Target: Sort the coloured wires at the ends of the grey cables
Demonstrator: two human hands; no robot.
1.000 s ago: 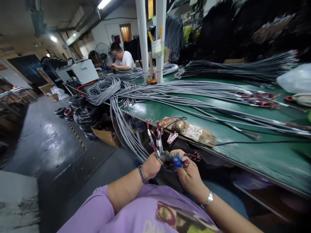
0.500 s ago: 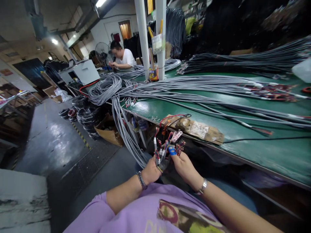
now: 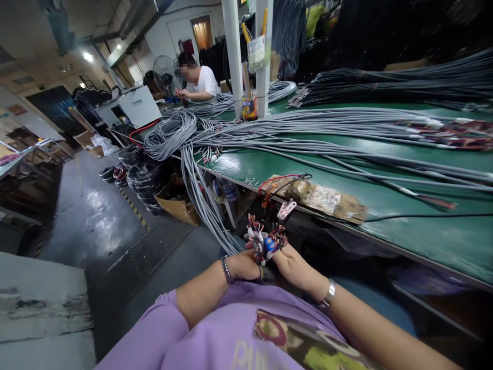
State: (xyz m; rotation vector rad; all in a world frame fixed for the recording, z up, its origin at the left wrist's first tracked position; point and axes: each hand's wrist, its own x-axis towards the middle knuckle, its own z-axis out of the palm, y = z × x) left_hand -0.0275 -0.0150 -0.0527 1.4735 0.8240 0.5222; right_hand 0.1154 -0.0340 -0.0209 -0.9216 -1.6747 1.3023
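In front of my lap, my left hand (image 3: 246, 264) is closed around the grey cables (image 3: 200, 205), which come down from the table on the left. Their stripped ends, a tuft of thin coloured wires (image 3: 256, 234), stick up above the hand. My right hand (image 3: 290, 263) pinches part of these wire ends; blue tape (image 3: 270, 243) covers its thumb. The fingers of both hands are partly hidden by the wires. Just beyond, a pink clip (image 3: 287, 209) hangs at the table edge, near orange and red leads (image 3: 269, 192).
The green table (image 3: 339, 159) carries long grey cables (image 3: 327, 126), a coil (image 3: 171, 134) and a taped cardboard strip (image 3: 323, 200). A white post (image 3: 262, 77) rises from it. A co-worker (image 3: 198, 82) sits at the far end. On the floor stand an open carton (image 3: 179, 205) and black coils (image 3: 142, 180).
My hands have come closer together, and the wire ends are now bunched between them. The pink clip now shows apart from the wires. The view has shifted slightly.
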